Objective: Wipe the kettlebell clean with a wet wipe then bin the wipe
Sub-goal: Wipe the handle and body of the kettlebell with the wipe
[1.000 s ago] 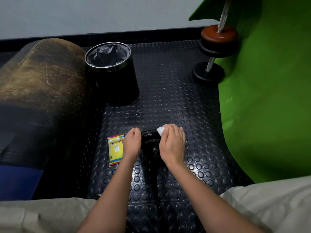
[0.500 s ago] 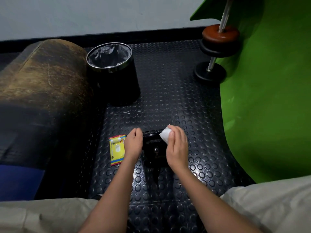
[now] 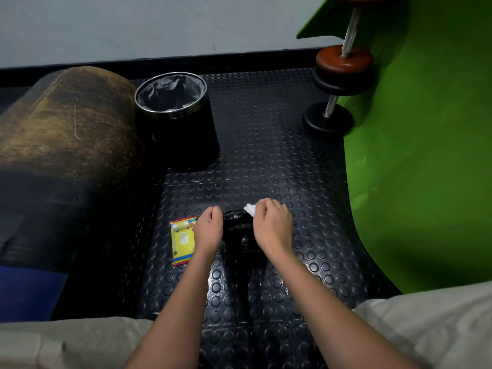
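Observation:
A black kettlebell (image 3: 239,233) stands on the studded black floor mat between my hands. My left hand (image 3: 209,230) grips the left end of its handle with curled fingers. My right hand (image 3: 271,222) holds a white wet wipe (image 3: 249,209) against the handle's right end; only a corner of the wipe shows past my fingers. A black bin (image 3: 178,121) with a steel rim and dark liner stands beyond, to the upper left.
A yellow wipe packet (image 3: 182,239) lies on the mat just left of my left hand. A worn brown bolster (image 3: 61,145) fills the left side. A dumbbell (image 3: 338,83) leans on the green backdrop (image 3: 426,155) at the right. My knees are at the bottom.
My right hand has turned with the wipe over the right end of the handle, from palm down to on edge and back. My left hand has kept its grip.

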The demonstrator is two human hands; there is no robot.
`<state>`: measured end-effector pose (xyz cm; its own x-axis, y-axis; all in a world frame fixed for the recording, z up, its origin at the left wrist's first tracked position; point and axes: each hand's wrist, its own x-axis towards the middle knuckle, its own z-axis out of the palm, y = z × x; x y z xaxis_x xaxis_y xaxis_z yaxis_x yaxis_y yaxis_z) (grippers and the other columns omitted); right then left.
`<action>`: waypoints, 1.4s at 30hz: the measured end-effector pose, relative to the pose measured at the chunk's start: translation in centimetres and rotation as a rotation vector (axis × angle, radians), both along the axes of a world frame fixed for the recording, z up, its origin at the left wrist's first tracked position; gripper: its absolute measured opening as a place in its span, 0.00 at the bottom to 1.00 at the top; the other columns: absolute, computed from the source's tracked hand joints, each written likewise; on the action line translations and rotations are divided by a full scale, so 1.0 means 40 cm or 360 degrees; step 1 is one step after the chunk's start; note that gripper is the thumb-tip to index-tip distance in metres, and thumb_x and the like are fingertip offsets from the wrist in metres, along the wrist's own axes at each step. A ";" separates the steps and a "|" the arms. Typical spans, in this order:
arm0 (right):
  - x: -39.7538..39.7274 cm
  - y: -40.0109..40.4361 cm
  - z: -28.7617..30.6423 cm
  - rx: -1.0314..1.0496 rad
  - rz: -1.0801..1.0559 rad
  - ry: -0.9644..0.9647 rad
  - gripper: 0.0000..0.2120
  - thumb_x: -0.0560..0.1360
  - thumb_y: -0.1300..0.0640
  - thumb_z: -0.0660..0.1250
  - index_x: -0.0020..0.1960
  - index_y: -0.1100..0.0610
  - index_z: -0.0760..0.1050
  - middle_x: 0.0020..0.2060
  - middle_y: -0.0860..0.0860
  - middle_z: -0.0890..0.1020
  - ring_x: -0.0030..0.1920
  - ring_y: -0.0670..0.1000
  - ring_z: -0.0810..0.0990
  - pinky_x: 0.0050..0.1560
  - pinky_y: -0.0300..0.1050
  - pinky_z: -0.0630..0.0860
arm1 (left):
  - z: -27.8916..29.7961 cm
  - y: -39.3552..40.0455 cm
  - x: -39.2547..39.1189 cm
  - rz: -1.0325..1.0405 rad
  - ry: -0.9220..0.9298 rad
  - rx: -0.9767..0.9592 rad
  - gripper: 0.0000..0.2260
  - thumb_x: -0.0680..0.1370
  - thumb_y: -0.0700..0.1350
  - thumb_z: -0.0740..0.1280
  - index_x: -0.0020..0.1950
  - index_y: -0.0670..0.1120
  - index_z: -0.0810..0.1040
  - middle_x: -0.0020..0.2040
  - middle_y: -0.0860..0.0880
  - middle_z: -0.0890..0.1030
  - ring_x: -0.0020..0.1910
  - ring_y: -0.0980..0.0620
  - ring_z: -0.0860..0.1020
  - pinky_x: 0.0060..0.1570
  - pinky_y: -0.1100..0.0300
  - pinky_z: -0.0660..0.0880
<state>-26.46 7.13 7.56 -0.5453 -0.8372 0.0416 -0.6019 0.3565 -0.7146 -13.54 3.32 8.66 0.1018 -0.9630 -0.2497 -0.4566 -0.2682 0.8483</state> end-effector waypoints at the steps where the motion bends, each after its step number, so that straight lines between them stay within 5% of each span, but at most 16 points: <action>1: 0.011 0.002 -0.003 -0.0036 0.0083 0.0151 0.24 0.84 0.49 0.46 0.49 0.55 0.80 0.47 0.48 0.83 0.52 0.50 0.77 0.73 0.50 0.64 | -0.001 0.000 0.000 -0.0003 -0.0001 -0.0007 0.14 0.80 0.46 0.56 0.34 0.48 0.61 0.32 0.52 0.65 0.34 0.51 0.63 0.34 0.53 0.61; 3: 0.035 0.005 -0.001 -0.0104 0.0255 0.0339 0.24 0.83 0.49 0.46 0.50 0.53 0.80 0.47 0.46 0.83 0.54 0.48 0.77 0.78 0.48 0.55 | -0.002 -0.002 0.002 -0.0020 -0.0008 -0.0015 0.14 0.80 0.46 0.55 0.34 0.48 0.62 0.32 0.52 0.67 0.34 0.51 0.64 0.35 0.53 0.62; 8: 0.039 0.036 -0.037 -0.0400 0.0520 0.0481 0.17 0.84 0.52 0.55 0.64 0.53 0.79 0.61 0.46 0.81 0.66 0.48 0.74 0.80 0.48 0.51 | -0.005 -0.003 0.007 -0.0024 0.0025 -0.0005 0.13 0.80 0.46 0.56 0.35 0.47 0.64 0.34 0.51 0.69 0.35 0.52 0.65 0.36 0.53 0.64; 13: -0.011 0.063 -0.070 -0.0378 0.0233 0.0354 0.19 0.85 0.49 0.52 0.68 0.50 0.77 0.66 0.45 0.79 0.70 0.46 0.72 0.80 0.50 0.50 | -0.007 -0.002 -0.001 -0.0010 -0.0006 -0.0009 0.15 0.80 0.46 0.56 0.34 0.48 0.62 0.32 0.52 0.67 0.34 0.51 0.64 0.35 0.54 0.62; 18: -0.023 0.058 -0.046 -0.0217 -0.0091 -0.0327 0.21 0.84 0.47 0.47 0.61 0.49 0.78 0.53 0.41 0.79 0.60 0.48 0.77 0.74 0.54 0.64 | -0.005 0.000 0.001 -0.0019 0.0037 0.0015 0.14 0.80 0.46 0.56 0.35 0.48 0.61 0.32 0.51 0.65 0.33 0.52 0.63 0.33 0.54 0.60; 22: -0.046 0.030 -0.024 0.0190 -0.0317 -0.0969 0.21 0.84 0.45 0.47 0.57 0.51 0.76 0.51 0.51 0.80 0.54 0.56 0.78 0.49 0.50 0.73 | -0.003 0.001 0.002 -0.0024 0.0024 0.0006 0.14 0.80 0.46 0.56 0.35 0.47 0.61 0.32 0.51 0.65 0.34 0.52 0.63 0.33 0.54 0.60; 24: -0.056 0.018 -0.008 0.0343 -0.0368 -0.1142 0.23 0.84 0.46 0.47 0.60 0.55 0.76 0.50 0.53 0.80 0.48 0.53 0.78 0.48 0.50 0.73 | -0.002 0.002 0.002 -0.0025 0.0005 -0.0002 0.14 0.80 0.47 0.55 0.35 0.48 0.61 0.32 0.52 0.65 0.34 0.51 0.63 0.33 0.54 0.60; 26: -0.057 0.009 -0.004 0.0409 -0.0261 -0.0875 0.24 0.85 0.49 0.44 0.64 0.56 0.76 0.54 0.51 0.81 0.55 0.54 0.78 0.67 0.57 0.70 | -0.001 0.003 0.002 -0.0022 0.0007 -0.0002 0.13 0.80 0.47 0.55 0.36 0.48 0.60 0.32 0.52 0.65 0.34 0.52 0.63 0.33 0.54 0.60; 28: -0.044 0.010 -0.008 0.0329 -0.0217 -0.0505 0.25 0.86 0.52 0.44 0.66 0.56 0.77 0.61 0.51 0.82 0.64 0.52 0.77 0.79 0.56 0.51 | -0.001 0.003 0.002 -0.0018 0.0006 0.0000 0.13 0.80 0.46 0.55 0.36 0.47 0.61 0.32 0.51 0.65 0.33 0.52 0.63 0.33 0.54 0.60; 34: 0.012 0.007 -0.002 0.0003 0.0090 0.0240 0.26 0.82 0.48 0.44 0.46 0.51 0.80 0.45 0.43 0.82 0.52 0.47 0.78 0.79 0.53 0.48 | -0.006 0.000 0.002 -0.0009 0.0019 -0.0011 0.13 0.80 0.47 0.56 0.35 0.48 0.61 0.32 0.52 0.66 0.34 0.52 0.64 0.34 0.53 0.61; 42: -0.007 0.034 -0.042 -0.0322 0.0379 0.0401 0.16 0.85 0.48 0.51 0.53 0.45 0.77 0.50 0.38 0.79 0.56 0.42 0.74 0.76 0.55 0.53 | -0.005 0.001 0.004 -0.0023 0.0027 -0.0013 0.13 0.80 0.47 0.56 0.35 0.48 0.62 0.32 0.52 0.67 0.33 0.52 0.64 0.34 0.54 0.62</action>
<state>-26.73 8.48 5.88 -0.2885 -0.9001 0.3266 -0.8161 0.0528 -0.5755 -13.39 3.34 8.45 0.0836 -0.9664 -0.2432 -0.4459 -0.2546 0.8581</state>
